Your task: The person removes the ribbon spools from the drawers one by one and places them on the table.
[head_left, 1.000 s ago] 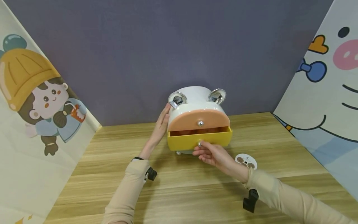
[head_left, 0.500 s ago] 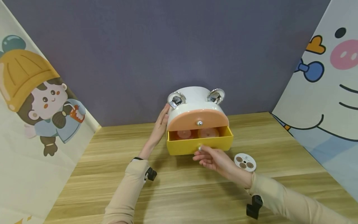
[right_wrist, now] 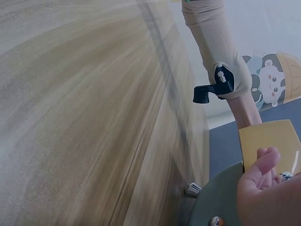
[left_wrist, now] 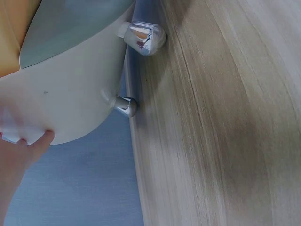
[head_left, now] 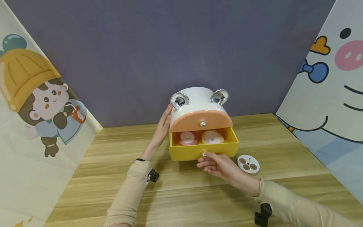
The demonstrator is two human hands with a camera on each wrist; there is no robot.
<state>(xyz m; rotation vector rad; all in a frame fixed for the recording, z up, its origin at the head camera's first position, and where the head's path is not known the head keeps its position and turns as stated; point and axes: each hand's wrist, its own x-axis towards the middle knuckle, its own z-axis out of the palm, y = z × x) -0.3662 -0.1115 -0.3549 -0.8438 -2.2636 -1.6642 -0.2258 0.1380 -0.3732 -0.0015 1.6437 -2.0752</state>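
A small white cabinet (head_left: 197, 97) with silver ears has an orange upper drawer (head_left: 187, 121), which is closed. Below it, the yellow drawer (head_left: 184, 153) is pulled out. My right hand (head_left: 219, 166) pinches that drawer's silver knob (head_left: 204, 154) between thumb and forefinger, its other fingers loosely bent. Inside lie two round pieces side by side, a pink one (head_left: 187, 137) and a cream-and-pink one (head_left: 212, 137). Fairly straight fingers of my left hand (head_left: 162, 127) rest on the cabinet's left side; in the left wrist view its fingertips touch the white wall (left_wrist: 70, 103).
A white disc (head_left: 248, 159) with brown circles lies on the wooden table (head_left: 181, 201), right of the cabinet. Behind stands a dark grey-blue wall (head_left: 141, 56). Cartoon-printed panels flank both sides. The cabinet stands on silver feet (left_wrist: 146, 38).
The yellow drawer has slid further out toward me with my right hand on its knob, bringing the two round pieces into view. My left hand has stayed in place.
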